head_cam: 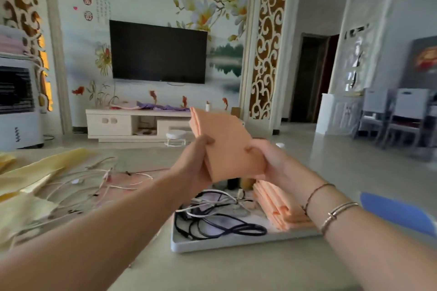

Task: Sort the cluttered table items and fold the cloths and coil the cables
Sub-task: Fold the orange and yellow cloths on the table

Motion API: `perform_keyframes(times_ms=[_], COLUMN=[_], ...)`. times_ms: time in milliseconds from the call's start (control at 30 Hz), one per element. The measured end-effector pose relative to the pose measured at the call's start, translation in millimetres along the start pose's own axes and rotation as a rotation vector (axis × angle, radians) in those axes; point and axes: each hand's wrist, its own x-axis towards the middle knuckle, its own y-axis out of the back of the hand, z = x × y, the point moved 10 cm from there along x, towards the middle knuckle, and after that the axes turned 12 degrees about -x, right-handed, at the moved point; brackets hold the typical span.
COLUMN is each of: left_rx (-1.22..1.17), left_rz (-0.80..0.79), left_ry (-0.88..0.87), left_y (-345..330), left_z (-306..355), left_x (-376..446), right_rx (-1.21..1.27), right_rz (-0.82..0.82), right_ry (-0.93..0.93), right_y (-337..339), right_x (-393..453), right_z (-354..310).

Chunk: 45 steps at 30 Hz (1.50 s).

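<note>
Upright, folded orange cloth (pixel 227 144), long axis vertical

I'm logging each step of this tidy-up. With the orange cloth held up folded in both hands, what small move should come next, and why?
Probably lower the folded orange cloth onto the stack of orange cloths in the white tray. The left hand and right hand hold it above the tray, already folded flat, and the matching pile lies just below.

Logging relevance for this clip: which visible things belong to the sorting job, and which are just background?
Job: orange cloth held by left hand and right hand; folded orange stack; black cables in white tray; white cables; yellow cloths.
Background: television; TV cabinet; chairs.
</note>
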Motion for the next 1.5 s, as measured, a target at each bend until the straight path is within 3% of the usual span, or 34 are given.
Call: perform_keyframes(times_ms=[100,200,367,467,533,600,700,833,900,967,1133,1333,1500], left_rx=[0.034,0.223,0.522,0.768,0.778,0.739,0.665,0.683,0.694,0.69,0.662,0.603,0.665], left_rz=[-0.055,-0.06,0.143,0.132,0.128,0.151,0.153,0.162,0.156,0.171,0.208,0.341,0.537], left_ry=[0.123,0.123,0.018,-0.047,-0.06,-0.064,-0.051,-0.045,-0.05,-0.057,-0.114,-0.186,-0.298], left_y=[-38.4,-57.3,-39.7,-34.1,-30.7,-25.4,-21.7,-17.4,-13.6,-3.2,29.7,97.9,201.2], left_z=[-56.6,-91.9,-119.6,-128.7,-130.9,-130.0,-127.6,-112.7,-101.4,-86.0,-44.1,31.6,123.4], left_x=[23.9,52.4,87.5,94.3,96.2,95.3,89.9,81.8,78.4,72.2,56.1,12.4,-64.7], right_rx=[0.017,-0.112,-0.37,-0.72,-1.149,-1.367,-1.166,-1.298,-1.315,-1.304,-1.074,-1.031,-0.982], right_rz=[0.135,0.329,0.358,0.373,0.402,0.451,0.281,-0.089,-0.167,-0.13,0.283,0.114,-0.087], right_ry=[-0.027,-0.046,-0.122,-0.114,-0.069,0.175,0.341,0.129,0.066,0.129,0.378,0.637,0.747], right_y=[70.4,135.8,170.2,166.2,154.2,131.4,98.6,69.2,67.2,63.8,56.5,-69.6,-196.6], right_x=[-1.6,1.7,8.7,10.6,6.0,4.6,20.2,47.8,44.5,35.4,3.0,-16.9,-19.2], right_z=[25.3,48.5,82.1,85.4,70.5,42.6,40.5,116.2,127.7,105.6,22.0,-37.7,-63.3])
